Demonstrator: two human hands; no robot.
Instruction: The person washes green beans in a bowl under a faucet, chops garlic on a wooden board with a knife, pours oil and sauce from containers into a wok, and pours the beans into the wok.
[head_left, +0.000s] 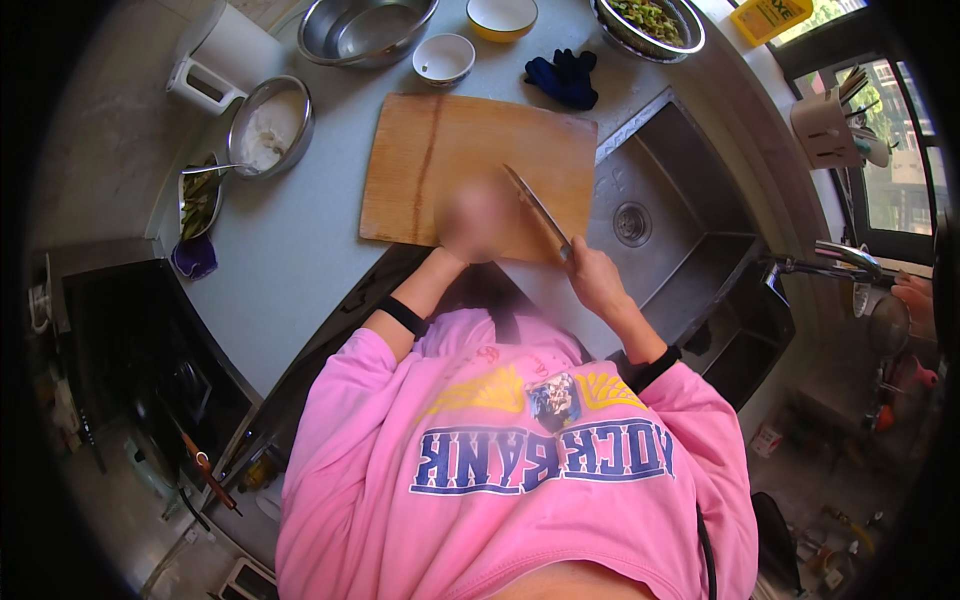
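A wooden cutting board lies on the pale countertop in front of me, beside the sink. My right hand grips the handle of a kitchen knife. The blade points away from me and to the left, over the board's right half. Over the near middle of the board is my left hand, to the left of the blade. A blur covers its fingers, so whatever they may hold or touch is hidden.
A steel sink with a faucet adjoins the board's right side. Left stand a steel bowl of white contents, a dish of green pieces and a white kettle. Bowls, dark gloves and a colander line the back.
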